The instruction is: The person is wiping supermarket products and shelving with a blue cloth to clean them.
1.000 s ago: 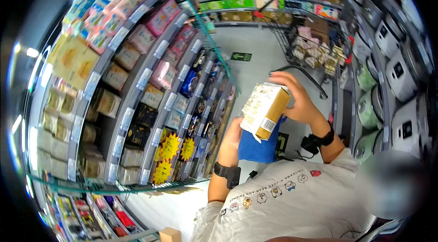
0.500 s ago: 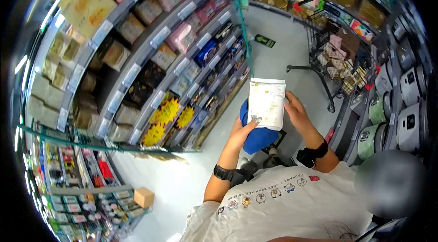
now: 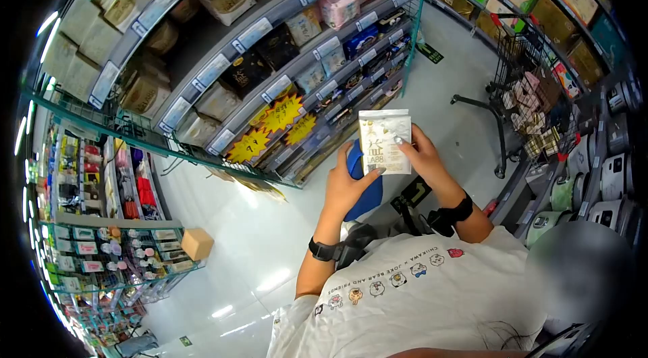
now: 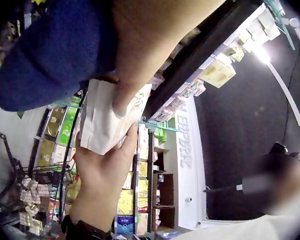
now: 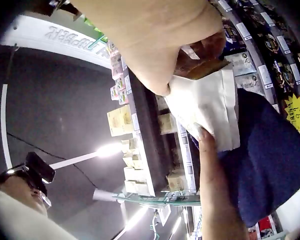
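A white pack with gold print (image 3: 385,135) is held upright between both hands, its printed face turned up in the head view. My left hand (image 3: 345,186) grips its lower left part, thumb laid on the front, and a blue soft cloth item (image 3: 365,201) hangs at that same hand behind the pack. The right hand (image 3: 430,163) pinches the pack's right edge, thumb on the face. In the right wrist view a brown side of the pack (image 5: 202,70) shows beneath the right hand. The left hand's other fingers are hidden.
Shelves of wrapped packs (image 3: 229,0) with yellow price bursts (image 3: 280,115) line the left. A shopping cart (image 3: 533,108) loaded with goods stands ahead right, near a row of rice cookers (image 3: 614,172). A cardboard box (image 3: 197,244) sits on a rack at left.
The pack has turned from showing its brown side to showing its white printed face. My right hand has shifted its grip, bringing the thumb onto the front. The head view has swung left.
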The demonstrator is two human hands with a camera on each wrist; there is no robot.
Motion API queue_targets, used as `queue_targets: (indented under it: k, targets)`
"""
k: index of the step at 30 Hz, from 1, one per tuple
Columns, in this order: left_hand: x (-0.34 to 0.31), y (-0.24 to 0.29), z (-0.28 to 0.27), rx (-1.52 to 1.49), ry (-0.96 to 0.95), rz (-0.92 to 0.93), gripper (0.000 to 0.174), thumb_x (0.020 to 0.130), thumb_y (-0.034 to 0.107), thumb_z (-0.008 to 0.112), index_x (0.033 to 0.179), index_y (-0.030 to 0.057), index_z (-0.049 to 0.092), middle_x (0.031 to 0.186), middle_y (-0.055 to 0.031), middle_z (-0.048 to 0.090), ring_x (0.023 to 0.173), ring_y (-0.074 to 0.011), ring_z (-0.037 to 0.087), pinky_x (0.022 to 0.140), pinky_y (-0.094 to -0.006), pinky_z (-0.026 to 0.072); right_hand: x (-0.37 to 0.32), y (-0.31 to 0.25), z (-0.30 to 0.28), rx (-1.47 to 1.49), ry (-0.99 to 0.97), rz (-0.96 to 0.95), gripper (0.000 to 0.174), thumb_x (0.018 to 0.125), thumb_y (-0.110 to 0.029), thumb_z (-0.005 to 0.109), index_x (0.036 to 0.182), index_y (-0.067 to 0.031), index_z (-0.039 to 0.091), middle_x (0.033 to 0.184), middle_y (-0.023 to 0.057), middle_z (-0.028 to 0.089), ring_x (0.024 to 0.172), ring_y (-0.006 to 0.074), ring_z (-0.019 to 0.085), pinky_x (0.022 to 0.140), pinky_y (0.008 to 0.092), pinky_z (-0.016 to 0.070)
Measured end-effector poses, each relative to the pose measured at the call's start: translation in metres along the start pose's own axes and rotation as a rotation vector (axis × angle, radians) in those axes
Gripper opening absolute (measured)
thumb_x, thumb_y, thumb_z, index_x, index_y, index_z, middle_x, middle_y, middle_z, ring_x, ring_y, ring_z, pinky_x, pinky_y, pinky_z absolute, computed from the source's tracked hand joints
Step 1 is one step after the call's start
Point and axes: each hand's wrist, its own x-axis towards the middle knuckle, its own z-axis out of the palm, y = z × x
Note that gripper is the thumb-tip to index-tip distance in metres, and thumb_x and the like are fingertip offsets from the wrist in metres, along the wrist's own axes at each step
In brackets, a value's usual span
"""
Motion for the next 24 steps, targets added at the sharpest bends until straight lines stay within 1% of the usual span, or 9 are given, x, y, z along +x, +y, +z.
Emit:
queue_targets:
  k: [1, 4, 8, 11, 14, 17, 20, 23, 24]
  targets:
    - [-0.001, -0.009, -0.011, 0.034, 0.037, 0.067, 0.077, 0.067, 0.025, 0.077, 0.130, 0.0050, 0.038, 0.107, -0.0192, 0.062, 0.101, -0.0299, 0.060, 0.087, -0.0345, 0.0451, 0.002, -0.002, 0.014, -0.037, -0.023, -0.016, 0.039, 0.086, -0.015, 0.058, 0.120, -0.0016, 0.047, 0.099, 0.0074, 0.059, 0.081, 0.0115, 0.058, 0.069, 0.0252, 0.0472]
    - [-0.009, -0.016, -0.048, 0.029, 0.027, 0.074, 0.071, 0.069, 0.025, 0.076, 0.128, 0.0046, 0.042, 0.105, -0.0193, 0.063, 0.098, -0.0287, 0.062, 0.086, -0.0337, 0.0454, 0.009, -0.001, 0.049, -0.260, -0.080, -0.095, 0.039, 0.084, -0.014, 0.060, 0.119, -0.0009, 0.049, 0.095, 0.0076, 0.060, 0.074, 0.0111, 0.059, 0.063, 0.0247, 0.0475]
    - [-0.017, -0.031, -0.086, 0.000, -0.001, 0.066, 0.064, 0.070, 0.025, 0.075, 0.122, 0.0020, 0.048, 0.104, -0.0178, 0.064, 0.099, -0.0268, 0.062, 0.086, -0.0330, 0.0454, 0.011, -0.005, 0.098, -0.085, -0.080, -0.132, 0.039, 0.083, -0.014, 0.061, 0.118, -0.0005, 0.049, 0.096, 0.0073, 0.061, 0.076, 0.0089, 0.057, 0.065, 0.0243, 0.0474]
    - [-0.017, -0.050, -0.105, -0.016, -0.003, 0.113, 0.066, 0.069, 0.028, 0.075, 0.123, 0.0021, 0.047, 0.101, -0.0179, 0.064, 0.097, -0.0280, 0.063, 0.083, -0.0331, 0.0469, 0.012, -0.013, 0.120, -0.104, -0.088, -0.086, 0.039, 0.084, -0.017, 0.060, 0.118, -0.0007, 0.050, 0.096, 0.0078, 0.062, 0.077, 0.0090, 0.057, 0.067, 0.0245, 0.0473]
    - [-0.016, -0.060, -0.120, 0.086, 0.035, 0.181, 0.066, 0.070, 0.029, 0.075, 0.123, 0.0016, 0.047, 0.101, -0.0186, 0.064, 0.095, -0.0307, 0.063, 0.083, -0.0339, 0.0467, 0.016, -0.009, 0.130, -0.182, -0.123, -0.013, 0.036, 0.087, -0.012, 0.054, 0.120, 0.0000, 0.048, 0.102, 0.0056, 0.059, 0.088, 0.0087, 0.056, 0.075, 0.0235, 0.0462]
    - [-0.014, -0.068, -0.130, 0.179, 0.074, 0.293, 0.065, 0.070, 0.030, 0.074, 0.123, 0.0020, 0.047, 0.100, -0.0206, 0.063, 0.094, -0.0356, 0.061, 0.081, -0.0362, 0.0474, 0.021, -0.010, 0.138, -0.190, -0.157, 0.078, 0.037, 0.087, -0.013, 0.054, 0.121, 0.0003, 0.048, 0.104, 0.0055, 0.060, 0.089, 0.0092, 0.056, 0.076, 0.0242, 0.0462]
    - [-0.009, -0.069, -0.139, 0.196, 0.044, 0.231, 0.064, 0.071, 0.031, 0.072, 0.123, 0.0026, 0.046, 0.097, -0.0226, 0.062, 0.092, -0.0388, 0.060, 0.077, -0.0388, 0.0480, 0.036, 0.010, 0.139, -0.257, -0.168, 0.030, 0.039, 0.085, -0.027, 0.058, 0.115, -0.0009, 0.053, 0.097, 0.0103, 0.064, 0.084, 0.0147, 0.060, 0.073, 0.0295, 0.0478]
    - [-0.002, -0.072, -0.148, 0.202, 0.011, 0.130, 0.060, 0.071, 0.022, 0.072, 0.122, 0.0001, 0.048, 0.103, -0.0229, 0.062, 0.101, -0.0330, 0.060, 0.086, -0.0353, 0.0451, 0.052, 0.013, 0.146, -0.248, -0.265, 0.060, 0.044, 0.084, -0.029, 0.060, 0.117, -0.0011, 0.051, 0.101, 0.0126, 0.063, 0.089, 0.0172, 0.060, 0.076, 0.0305, 0.0475]
    - [-0.001, -0.070, -0.153, 0.230, 0.020, 0.087, 0.060, 0.072, 0.022, 0.072, 0.122, 0.0004, 0.048, 0.098, -0.0234, 0.063, 0.096, -0.0351, 0.061, 0.082, -0.0359, 0.0468, 0.058, 0.008, 0.150, -0.282, -0.312, 0.060, 0.044, 0.084, -0.025, 0.060, 0.120, -0.0007, 0.049, 0.104, 0.0120, 0.062, 0.093, 0.0164, 0.058, 0.079, 0.0295, 0.0466]
